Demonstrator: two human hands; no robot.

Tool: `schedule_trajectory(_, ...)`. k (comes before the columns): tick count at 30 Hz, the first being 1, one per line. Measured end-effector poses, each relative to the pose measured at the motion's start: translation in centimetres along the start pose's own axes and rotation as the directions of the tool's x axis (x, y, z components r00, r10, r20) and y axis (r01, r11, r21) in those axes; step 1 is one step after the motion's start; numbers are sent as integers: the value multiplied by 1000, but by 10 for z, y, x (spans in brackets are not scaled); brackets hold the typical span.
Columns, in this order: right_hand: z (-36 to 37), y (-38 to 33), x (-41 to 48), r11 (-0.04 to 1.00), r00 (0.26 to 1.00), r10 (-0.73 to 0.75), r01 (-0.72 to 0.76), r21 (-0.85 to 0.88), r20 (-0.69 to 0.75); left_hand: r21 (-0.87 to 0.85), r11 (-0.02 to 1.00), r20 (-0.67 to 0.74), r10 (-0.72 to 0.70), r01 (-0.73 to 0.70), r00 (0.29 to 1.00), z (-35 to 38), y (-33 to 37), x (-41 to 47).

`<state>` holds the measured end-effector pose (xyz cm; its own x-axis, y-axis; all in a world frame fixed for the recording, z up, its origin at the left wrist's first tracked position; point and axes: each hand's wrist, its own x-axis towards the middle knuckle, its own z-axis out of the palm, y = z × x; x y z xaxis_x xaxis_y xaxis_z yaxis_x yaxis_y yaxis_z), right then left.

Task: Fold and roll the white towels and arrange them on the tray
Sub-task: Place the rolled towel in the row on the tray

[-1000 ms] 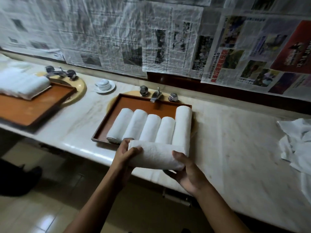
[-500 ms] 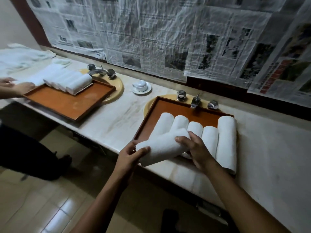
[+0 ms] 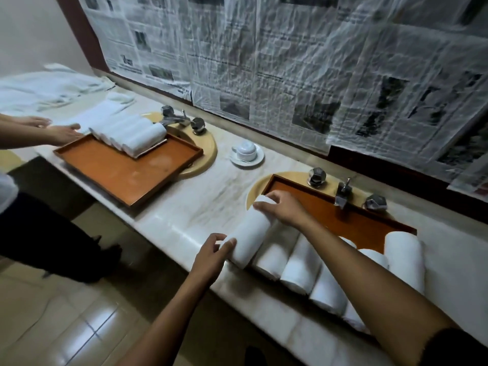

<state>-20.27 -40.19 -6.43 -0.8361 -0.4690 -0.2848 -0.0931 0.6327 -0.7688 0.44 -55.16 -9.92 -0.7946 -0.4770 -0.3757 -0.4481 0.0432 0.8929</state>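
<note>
**Both hands are setting a roll at the left end of the tray's row**

The rolled white terry-cloth towel (image 3: 250, 229) is lying lengthwise along the left side of the rectangular orange-brown wooden tray (image 3: 343, 220), touching the nearest roll in the row of rolled white towels (image 3: 298, 262) beside it. Whether it is resting fully on the tray floor cannot be told. The left hand (image 3: 211, 257) is gripping the near end, thumb on top and fingers curling round the end face. The right hand (image 3: 282, 210) is reaching across the row and clasping the far end with bent fingers.

The row is filling the front of the tray, and a longer white roll (image 3: 404, 260) is closing it on the right. The tray is sitting over a yellow basin, just in front of a chrome tap (image 3: 343, 192) with faceted knobs, on a pale marble counter (image 3: 206, 210).

Further left, a white cup on a saucer (image 3: 247, 151) is standing on the counter. Beyond it, a second orange-brown tray (image 3: 126, 167) is carrying its own white rolls (image 3: 132, 136), and another person's hands (image 3: 63, 133) are reaching towards them. Loose white cloths (image 3: 52, 88) are lying at the far end. Crumpled newspaper sheets (image 3: 290, 62) are covering the wall.
</note>
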Motion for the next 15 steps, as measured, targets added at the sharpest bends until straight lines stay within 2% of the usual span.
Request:
schedule_trajectory(6, 11, -4, 53, 946, 995, 53, -22, -322, 87, 298, 954, 7, -21, 18, 1000, 20, 1, 29)
schedule_trajectory(10, 24, -6, 63, 830, 972, 184, -73, -553, 148, 444, 896, -56, 51, -20, 997, 23, -9, 43)
schedule_trajectory(12, 31, -5, 65, 795, 969, 225, -120, -594, 105, 450, 892, -58, 68, -35, 996, 20, -11, 49)
schedule_trajectory(15, 36, -7, 64, 803, 979, 199, -137, -580, 45, 449, 886, -26, 140, -114, 990, 18, -15, 53)
